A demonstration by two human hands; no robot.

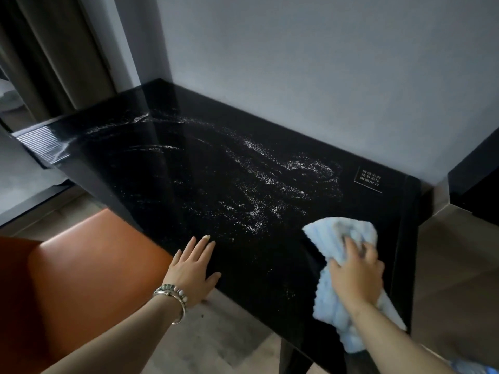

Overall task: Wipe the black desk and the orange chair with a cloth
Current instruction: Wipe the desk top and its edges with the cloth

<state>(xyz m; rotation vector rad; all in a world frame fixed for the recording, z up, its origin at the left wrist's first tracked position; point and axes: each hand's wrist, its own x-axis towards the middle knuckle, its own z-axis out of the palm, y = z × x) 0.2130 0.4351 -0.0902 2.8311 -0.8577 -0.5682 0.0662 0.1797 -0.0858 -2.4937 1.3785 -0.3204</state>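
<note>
Gleaming under the room light, the black desk (pixel 167 168) stands pushed against a pale grey wall (pixel 310 63), its glossy slab top streaked with white speckled smears that sweep in arcs from the far left corner toward the near right. A light blue cloth (pixel 328 300), thick and ribbed like microfibre, lies bunched on the desk near its right front corner; the right hand (pixel 356 276) presses down on it with fingers curled into the folds, gripping it. The left hand (pixel 193 268) rests flat on the desk's front edge, fingers straight and slightly spread, holding nothing; beaded and metal bracelets (pixel 172 295) circle its wrist. The orange chair (pixel 89 265) sits tucked just under the desk's front left side, its smooth leather-like surface partly cut off by the picture's left and bottom edges, so its whole shape cannot be made out. A small plaque (pixel 368 180) with pale lettering lies flat near the desk's far right corner; the lettering is too small to read. Brownish curtains (pixel 54 55) hang at the upper left, and wood-toned flooring (pixel 453 265) shows beside the desk on the right.
</note>
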